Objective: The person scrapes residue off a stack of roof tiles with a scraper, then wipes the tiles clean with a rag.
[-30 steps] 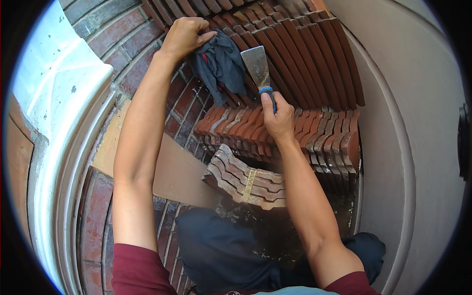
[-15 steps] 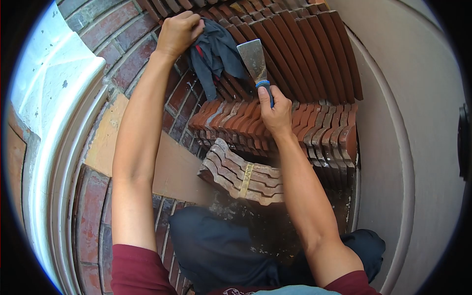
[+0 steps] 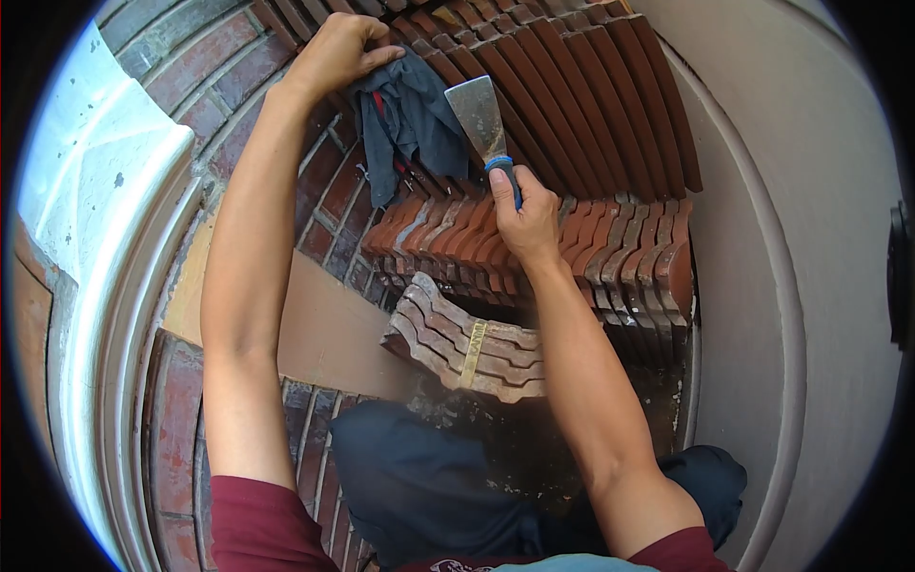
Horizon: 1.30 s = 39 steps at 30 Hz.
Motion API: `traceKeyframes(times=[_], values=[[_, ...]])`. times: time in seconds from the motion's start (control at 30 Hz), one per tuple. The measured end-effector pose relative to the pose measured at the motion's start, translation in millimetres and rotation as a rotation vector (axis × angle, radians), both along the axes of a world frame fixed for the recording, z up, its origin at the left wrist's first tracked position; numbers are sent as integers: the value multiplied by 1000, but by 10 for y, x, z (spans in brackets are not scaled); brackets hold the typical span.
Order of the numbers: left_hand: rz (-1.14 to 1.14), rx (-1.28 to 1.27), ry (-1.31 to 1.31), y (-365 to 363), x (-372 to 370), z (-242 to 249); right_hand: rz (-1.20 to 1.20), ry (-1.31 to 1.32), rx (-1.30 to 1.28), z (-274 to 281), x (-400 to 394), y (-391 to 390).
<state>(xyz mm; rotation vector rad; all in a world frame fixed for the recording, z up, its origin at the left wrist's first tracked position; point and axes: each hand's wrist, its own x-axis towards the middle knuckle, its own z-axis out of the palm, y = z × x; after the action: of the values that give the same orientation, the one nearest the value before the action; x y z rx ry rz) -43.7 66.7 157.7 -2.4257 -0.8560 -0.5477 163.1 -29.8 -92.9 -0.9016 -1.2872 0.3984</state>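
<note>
A putty knife (image 3: 480, 120) with a wide metal blade and a blue and black handle is held in my right hand (image 3: 530, 217), blade pointing up. My left hand (image 3: 345, 55) is at the upper left, its thumb and fingers pinched at the top of a dark grey cloth (image 3: 416, 112) with a red strip. The cloth hangs against a stack of brown roof tiles (image 3: 581, 105). Below my right hand runs a row of curved reddish tiles (image 3: 457, 238). Nearer to me lies a small stack of pale, dusty tiles (image 3: 448, 348) with a yellow marked strip across it.
A brick wall (image 3: 329, 191) and a tan board (image 3: 334, 324) are on the left, beside a white moulded ledge (image 3: 124, 172). A smooth grey curved wall (image 3: 753, 238) bounds the right side. My knees in dark trousers (image 3: 410, 477) are at the bottom.
My left hand has moved slightly left and up, and the cloth hangs more spread out. My right hand with the putty knife has shifted a little left.
</note>
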Motion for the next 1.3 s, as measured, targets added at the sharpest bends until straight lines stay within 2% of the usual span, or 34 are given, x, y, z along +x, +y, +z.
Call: traceKeyframes(times=[0.03, 0.13, 0.23, 0.33, 0.37, 0.47, 0.6, 0.73, 0.83, 0.87, 1.03, 1.13, 1.2, 1.3], values=[[17, -47, -48, 8, -4, -8, -6, -5, 5, 0, 5, 0], [27, 28, -63, 30, 16, -76, 17, 3, 0, 8, 5, -2], [135, 89, -16, -2, 56, -110, 17, -20, 2, 7, -7, 10], [109, 152, -107, -73, 170, -254, 53, -13, -10, 28, -18, 7], [186, 193, -104, -56, 188, -321, 45, -12, -16, 32, -12, -6], [339, 106, -259, -111, 250, -342, -8, 15, -58, -32, -15, -15], [453, 202, -505, -247, 58, -408, -28, 7, -75, -154, 48, 6], [276, 182, -770, -307, 64, -693, -12, 27, -81, -82, 46, -3], [90, 282, -712, -144, 256, -797, 12, 37, -81, -78, -7, 23], [158, 366, -648, -127, 326, -833, 12, 38, -74, -77, -13, 31], [153, 319, -761, -191, 300, -979, -15, 48, -81, -115, -1, 32], [193, 277, -636, -137, 244, -803, -8, 46, -69, -117, 2, 33], [373, 151, -456, -214, 324, -515, -5, 30, -54, -97, 0, 29], [455, 53, -170, -229, 368, -165, 27, 25, -72, -50, 2, 4]])
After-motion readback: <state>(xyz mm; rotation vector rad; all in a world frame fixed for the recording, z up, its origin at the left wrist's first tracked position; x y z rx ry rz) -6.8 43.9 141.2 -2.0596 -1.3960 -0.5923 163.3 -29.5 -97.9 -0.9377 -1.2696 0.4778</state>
